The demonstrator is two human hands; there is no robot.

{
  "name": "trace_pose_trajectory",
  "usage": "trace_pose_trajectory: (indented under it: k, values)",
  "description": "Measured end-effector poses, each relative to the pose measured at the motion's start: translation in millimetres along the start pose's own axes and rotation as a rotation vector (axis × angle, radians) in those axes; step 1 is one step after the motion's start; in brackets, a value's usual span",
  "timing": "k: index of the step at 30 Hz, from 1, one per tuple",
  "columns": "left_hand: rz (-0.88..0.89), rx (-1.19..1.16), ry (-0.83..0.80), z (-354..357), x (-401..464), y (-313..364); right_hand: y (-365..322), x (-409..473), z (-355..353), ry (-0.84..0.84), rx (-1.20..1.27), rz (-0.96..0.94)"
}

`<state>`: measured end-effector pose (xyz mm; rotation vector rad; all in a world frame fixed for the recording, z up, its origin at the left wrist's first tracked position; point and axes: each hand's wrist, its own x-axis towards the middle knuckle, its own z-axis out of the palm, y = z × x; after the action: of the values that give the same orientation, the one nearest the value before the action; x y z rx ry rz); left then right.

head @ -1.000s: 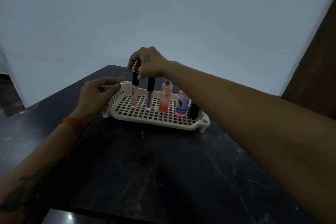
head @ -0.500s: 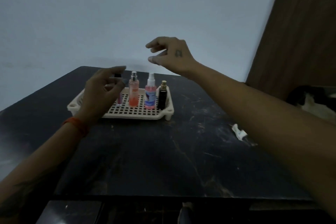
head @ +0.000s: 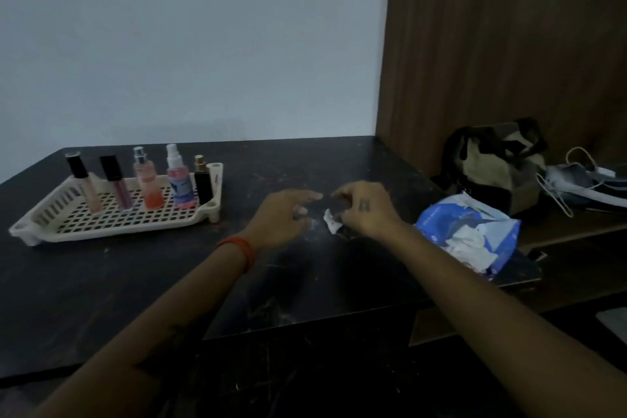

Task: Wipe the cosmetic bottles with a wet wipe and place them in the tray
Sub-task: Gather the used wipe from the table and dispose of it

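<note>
On the dark marbled table (head: 142, 282), I am seeing a cream slotted tray (head: 44, 224) sitting at the far left with five cosmetic bottles standing upright in a row along its back. From left to right they are a pale peach gloss tube (head: 86, 188) with a black cap, a mauve gloss tube (head: 118, 187) with a black cap, an orange spray bottle (head: 149, 185), a pink spray bottle (head: 179, 185) with a blue label, and a small black bottle (head: 203, 185) with a gold top beside the tray's right wall.

Near the middle of the table my two hands are hovering close together, well apart from the tray. My right hand (head: 364, 210) is curling down with its fingertips pinching a small crumpled white wet wipe (head: 331, 223) that is touching the tabletop. My left hand (head: 285, 217) is reaching toward it with fingers loosely spread and nothing in it; an orange band (head: 241, 248) is circling that wrist.

Just right of my right forearm a blue wipe packet (head: 437, 217) is lying open with white sheets spilling out. Behind it, on a lower shelf, a dark and tan bag (head: 492, 163) is sitting against the wooden panel (head: 509, 44).
</note>
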<state>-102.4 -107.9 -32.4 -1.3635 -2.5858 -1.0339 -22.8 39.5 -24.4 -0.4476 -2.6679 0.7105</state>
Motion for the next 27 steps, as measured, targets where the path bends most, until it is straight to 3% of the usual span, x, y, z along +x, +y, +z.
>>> trace_pose_trajectory:
  k: [3, 5, 7, 10, 13, 19, 22, 27]
  values:
    - [0.025, 0.007, -0.121, 22.5, 18.0, 4.1, 15.9, -3.3, 10.6, -0.063, -0.007, 0.014]
    - [0.022, 0.137, -0.194, 31.7, 30.2, 4.0, 23.4, 0.4, 16.1, -0.092, -0.003, 0.012]
    - [-0.036, 0.167, -0.187, 34.4, 39.8, 0.2, 28.7, 6.0, 18.2, -0.095, 0.001, 0.012]
    - [-0.136, 0.038, -0.235, 25.8, 51.5, -1.7, 31.3, 11.0, 12.3, -0.085, 0.087, 0.03]
    - [-0.301, -0.238, -0.421, 9.3, 67.3, 8.9, 32.9, 10.9, -9.4, -0.055, 0.21, 0.093]
    - [-0.417, -0.684, -0.603, 10.8, 114.4, 93.1, 60.1, -9.9, -85.4, 0.142, 0.623, 0.374]
    - [-0.392, -0.735, -0.71, 40.8, 133.6, 148.5, 87.9, -39.5, -120.5, 0.296, 0.912, 0.563]
    - [-0.367, -0.712, -0.907, 128.9, 136.2, 236.8, 148.6, -110.4, -155.0, 0.582, 1.153, 0.892]
